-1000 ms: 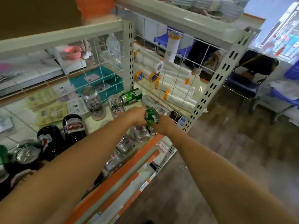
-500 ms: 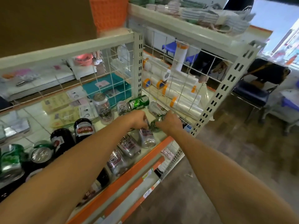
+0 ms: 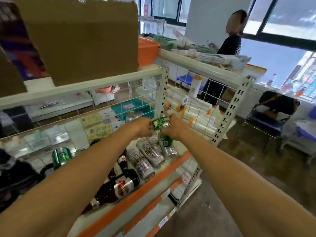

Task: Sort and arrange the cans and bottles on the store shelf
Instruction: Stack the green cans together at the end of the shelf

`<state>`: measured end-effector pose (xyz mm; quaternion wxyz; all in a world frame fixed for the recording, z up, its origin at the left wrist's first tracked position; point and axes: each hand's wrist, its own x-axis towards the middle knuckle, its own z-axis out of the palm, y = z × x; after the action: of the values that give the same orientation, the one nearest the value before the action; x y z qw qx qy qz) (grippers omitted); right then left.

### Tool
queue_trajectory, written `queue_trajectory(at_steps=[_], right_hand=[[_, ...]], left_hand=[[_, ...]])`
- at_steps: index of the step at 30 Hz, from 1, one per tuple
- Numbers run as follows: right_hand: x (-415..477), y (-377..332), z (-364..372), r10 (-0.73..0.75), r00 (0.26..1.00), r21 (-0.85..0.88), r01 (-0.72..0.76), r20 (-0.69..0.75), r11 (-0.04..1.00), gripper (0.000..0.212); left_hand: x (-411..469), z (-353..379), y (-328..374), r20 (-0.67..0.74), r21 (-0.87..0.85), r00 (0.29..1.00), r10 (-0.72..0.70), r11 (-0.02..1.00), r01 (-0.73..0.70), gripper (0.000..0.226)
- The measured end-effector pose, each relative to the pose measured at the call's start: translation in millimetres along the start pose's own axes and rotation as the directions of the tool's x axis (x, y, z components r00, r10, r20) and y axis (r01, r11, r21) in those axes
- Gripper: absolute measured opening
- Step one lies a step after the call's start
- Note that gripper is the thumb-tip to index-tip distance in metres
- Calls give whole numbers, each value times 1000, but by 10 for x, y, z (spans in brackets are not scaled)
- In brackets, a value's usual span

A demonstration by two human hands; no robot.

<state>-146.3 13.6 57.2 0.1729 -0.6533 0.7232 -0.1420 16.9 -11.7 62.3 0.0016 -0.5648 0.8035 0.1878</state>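
Closest to the camera, two bare forearms reach forward over the white store shelf with an orange front edge (image 3: 136, 194). Near that edge dark brown glass bottles with red-and-silver labels (image 3: 119, 187) lie on their sides, and just beyond them several silver printed cans (image 3: 150, 153) also lie flat, side by side. Farther left an upright green metal can (image 3: 61, 156) stands among dark bottles. At the back right corner of the shelf the two hands meet. The right hand (image 3: 177, 127) has its fingers curled round the top of a dark green bottle with a small label (image 3: 165, 139), which hangs tilted just above the lying silver cans. The left hand (image 3: 143, 127) is curled against the end of a green-and-white can lying on its side (image 3: 158, 121); blur hides whether it truly grips it. An upright silver can (image 3: 131, 116) stands behind the left hand, against the white wire mesh panel (image 3: 143, 100). Beyond the mesh lie rolls of clear plastic bags with orange cores (image 3: 196, 110). On the shelf above sit a brown cardboard sheet (image 3: 82, 40) and an orange plastic basket (image 3: 147, 52). Farthest off, a person in a dark shirt (image 3: 229, 47) stands by the windows, and a dark folding chair (image 3: 273, 113) is at the right.
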Motion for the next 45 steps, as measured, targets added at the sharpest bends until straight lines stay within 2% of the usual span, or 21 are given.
queue_trajectory(at_steps=[4,10,15,20,24,30,35,38,41,44,45], right_hand=[[-231,-419,55,-142,989,-8,142,43,990,50],[-643,-913,142,-305,944,-17,309,127,951,84],[-1095,-1318,248,-440,880,29,442,179,896,82],[-1609,-1922,305,-571,788,73,571,233,818,67],[-2096,-2500,421,-674,703,78,677,229,732,82],[-2977,-3424,741,-787,550,103,798,279,594,72],[-3860,-4128,1145,-816,433,114,855,383,506,74],[-4405,-4533,1466,-829,391,129,872,400,473,72],[-4952,-4885,1762,-843,334,168,885,421,434,64],[-5499,-5166,2015,-864,278,190,904,421,383,74],[-5673,-5267,2110,-867,267,190,909,421,372,71]], left_hand=[[-456,-116,-239,-54,-27,993,-101,995,99,48],[-1285,-149,-454,-130,-32,953,-275,961,273,55],[-1953,-71,-620,-155,-59,897,-413,911,409,66],[-2795,-127,-805,-169,-76,841,-513,858,508,71],[-3587,-278,-1102,-224,-85,775,-591,804,589,68],[-4857,-310,-1566,-259,-198,654,-711,702,684,57],[-5910,-118,-1971,-236,-241,586,-775,631,738,50],[-6583,37,-2254,-234,-244,544,-805,591,769,61],[-7307,157,-2515,-228,-255,481,-847,529,810,69],[-8029,303,-2740,-229,-320,410,-883,466,825,68],[-8269,358,-2794,-230,-347,380,-896,441,828,69]])
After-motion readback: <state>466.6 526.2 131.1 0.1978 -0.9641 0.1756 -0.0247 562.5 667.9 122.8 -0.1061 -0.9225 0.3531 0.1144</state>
